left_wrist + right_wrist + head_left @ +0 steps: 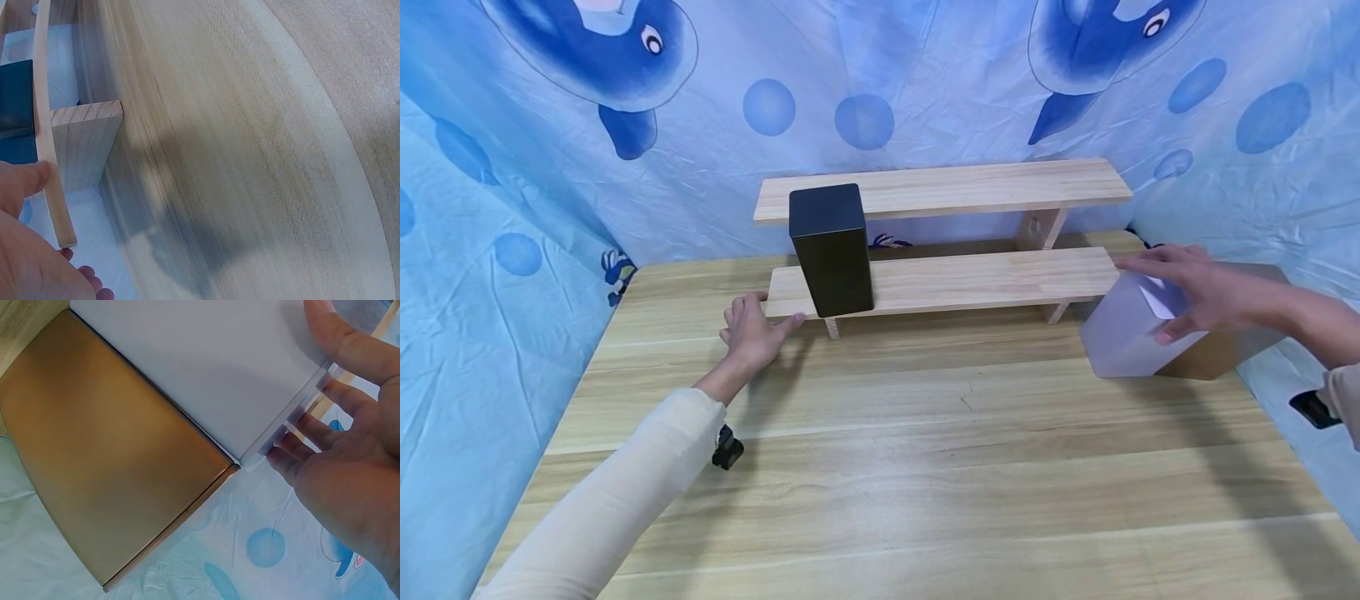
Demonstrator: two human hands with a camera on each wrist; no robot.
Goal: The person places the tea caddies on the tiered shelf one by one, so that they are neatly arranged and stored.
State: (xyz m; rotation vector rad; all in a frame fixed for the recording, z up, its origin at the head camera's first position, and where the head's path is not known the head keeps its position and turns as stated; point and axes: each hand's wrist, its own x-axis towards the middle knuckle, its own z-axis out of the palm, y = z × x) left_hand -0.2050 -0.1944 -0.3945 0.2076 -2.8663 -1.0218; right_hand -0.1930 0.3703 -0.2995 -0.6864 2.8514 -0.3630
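Observation:
My left hand [752, 332] is at the left end of the lower wooden shelf [985, 279]. Its thumb lies on the shelf's front edge, and the other fingers reach around the end; the left wrist view shows this thumb on the edge of the board [47, 125]. A tall black box [833, 258] stands on that shelf, just right of the hand. My right hand [1206, 283] grips the top of a white box [1120, 329] on the table, thumb on one face and fingertips at the opposite edge. Right beside the white box stands a golden-brown box [119, 450].
Behind the lower shelf rises a higher wooden shelf [955, 187] on an upright support [1041, 229]. Both stand at the back of a wood-grain table [910, 467]. A blue curtain [715, 150] with whales hangs behind and along both sides.

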